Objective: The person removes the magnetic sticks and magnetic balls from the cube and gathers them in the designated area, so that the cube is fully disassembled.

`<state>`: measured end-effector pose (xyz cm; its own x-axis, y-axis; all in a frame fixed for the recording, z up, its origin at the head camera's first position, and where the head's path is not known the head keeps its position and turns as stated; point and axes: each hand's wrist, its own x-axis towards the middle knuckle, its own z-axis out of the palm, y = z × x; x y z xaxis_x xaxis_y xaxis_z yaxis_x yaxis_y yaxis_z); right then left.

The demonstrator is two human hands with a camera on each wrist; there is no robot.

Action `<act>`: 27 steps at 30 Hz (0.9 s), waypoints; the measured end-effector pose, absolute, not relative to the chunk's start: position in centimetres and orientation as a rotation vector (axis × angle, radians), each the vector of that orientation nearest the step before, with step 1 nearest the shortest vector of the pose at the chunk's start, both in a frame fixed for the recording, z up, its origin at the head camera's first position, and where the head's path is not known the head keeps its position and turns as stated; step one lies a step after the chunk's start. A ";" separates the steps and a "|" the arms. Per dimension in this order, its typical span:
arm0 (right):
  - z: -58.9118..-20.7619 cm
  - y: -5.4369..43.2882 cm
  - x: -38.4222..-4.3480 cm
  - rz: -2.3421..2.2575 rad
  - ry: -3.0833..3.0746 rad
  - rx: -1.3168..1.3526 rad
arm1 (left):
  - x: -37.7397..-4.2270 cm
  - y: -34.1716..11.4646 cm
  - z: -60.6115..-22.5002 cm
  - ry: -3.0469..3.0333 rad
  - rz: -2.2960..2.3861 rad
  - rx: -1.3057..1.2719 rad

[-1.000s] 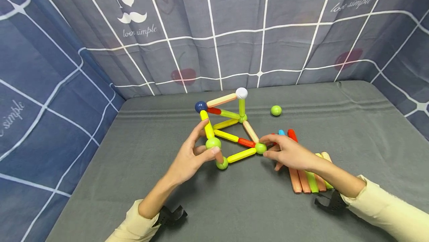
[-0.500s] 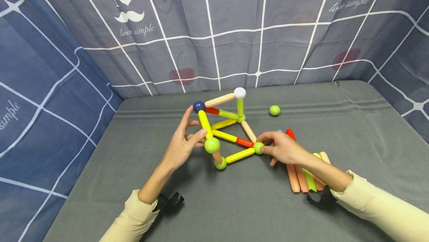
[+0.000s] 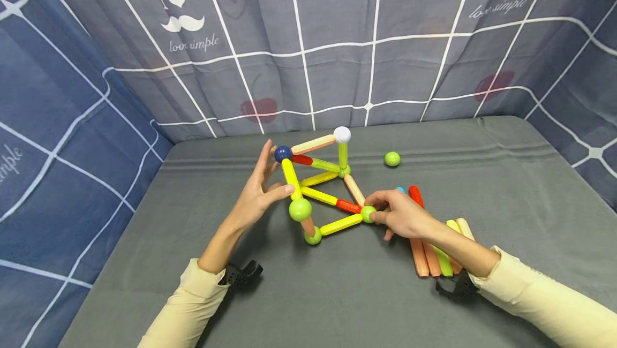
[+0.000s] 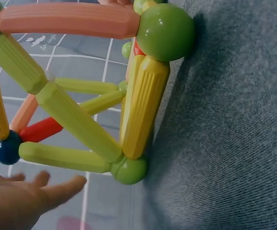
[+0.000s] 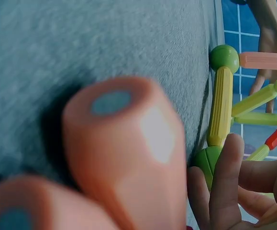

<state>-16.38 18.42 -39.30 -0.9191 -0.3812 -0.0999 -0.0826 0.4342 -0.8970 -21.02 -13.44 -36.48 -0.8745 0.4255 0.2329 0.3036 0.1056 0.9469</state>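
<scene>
A frame of magnetic rods and balls stands on the grey cloth, with a blue ball (image 3: pixel 283 154) and a white ball (image 3: pixel 342 135) at its top. My left hand (image 3: pixel 255 198) is beside its left side, fingers extended near the blue ball and thumb close to a yellow rod (image 3: pixel 291 179). The left wrist view shows the hand (image 4: pixel 18 199) with nothing in its fingers. My right hand (image 3: pixel 405 214) pinches the green ball (image 3: pixel 368 214) at the frame's right bottom corner. In the right wrist view its fingers (image 5: pixel 227 179) partly hide that ball (image 5: pixel 206 162).
A loose green ball (image 3: pixel 392 159) lies behind the right hand. Several loose rods, among them an orange one (image 3: pixel 419 259) and a red one (image 3: pixel 415 195), lie side by side under the right forearm. A patterned curtain (image 3: pixel 337 43) hangs at the back.
My left hand has let go of the front green top ball and moved back and left along the yellow rod toward the blue ball. My right fingers have closed around the corner ball.
</scene>
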 end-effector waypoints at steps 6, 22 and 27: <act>-39.2 17.7 -16.9 -1.458 2.410 -0.426 | -21.1 -14.4 -36.7 2.291 1.899 0.748; -38.6 16.4 -20.1 -1.589 2.240 -0.194 | -20.4 -16.3 -37.0 2.399 2.141 0.550; -38.3 16.2 -21.5 -1.662 2.156 -0.149 | -19.9 -16.8 -36.8 2.343 2.098 0.534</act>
